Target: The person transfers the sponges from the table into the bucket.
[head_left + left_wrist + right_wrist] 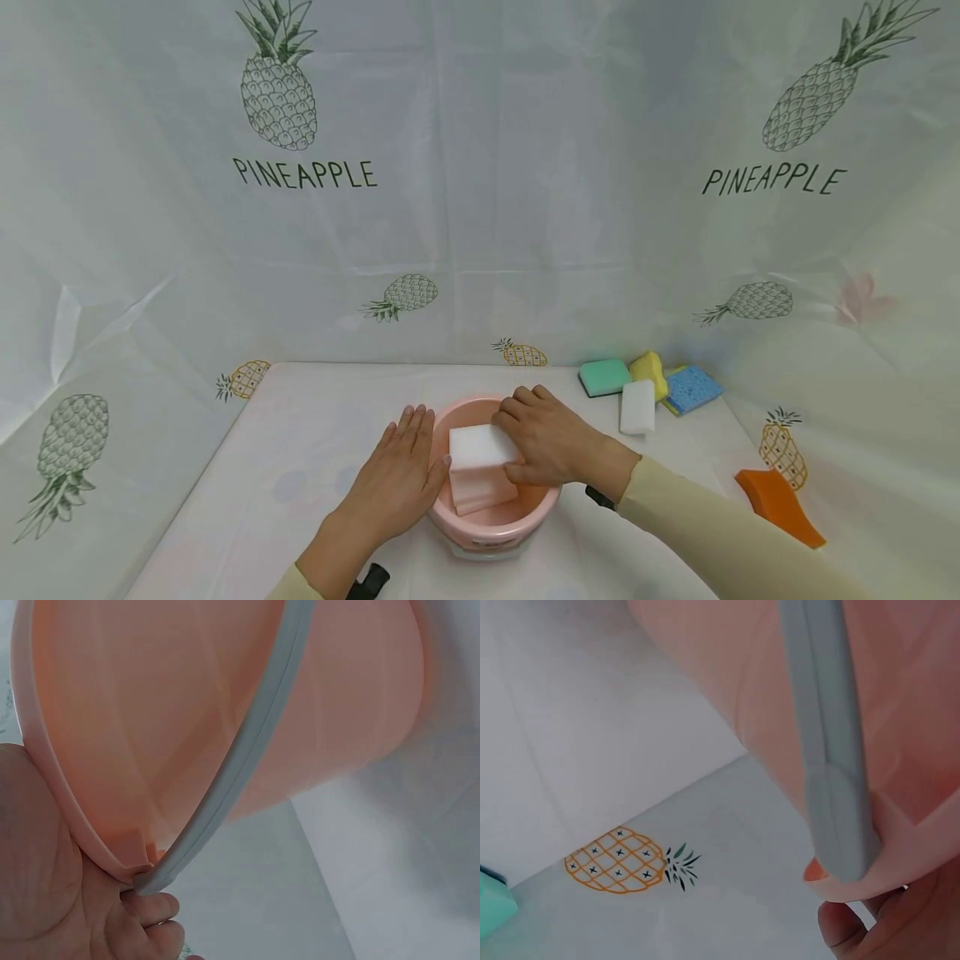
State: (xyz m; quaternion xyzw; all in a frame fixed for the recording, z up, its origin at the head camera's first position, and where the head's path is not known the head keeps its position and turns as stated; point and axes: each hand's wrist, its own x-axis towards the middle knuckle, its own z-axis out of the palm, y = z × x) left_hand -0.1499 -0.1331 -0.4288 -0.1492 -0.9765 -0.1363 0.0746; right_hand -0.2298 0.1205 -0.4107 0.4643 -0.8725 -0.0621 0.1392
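Observation:
A pink bucket with a grey handle stands on the white-covered table. Inside its mouth, a white block-shaped sponge shows, its lower side tinted pink. My right hand reaches over the bucket's right rim and grips the sponge by its right edge, thumb nearer me and bent fingers on the far side. Against the left rim rests my left hand, fingers straight and back of the hand up. Both wrist views show the bucket's outer wall and handle; the sponge is hidden in them.
At the back right lie a green sponge, a yellow sponge, a blue sponge and a smaller white sponge. An orange sponge lies near the right edge. A pineapple-print sheet hangs around the table.

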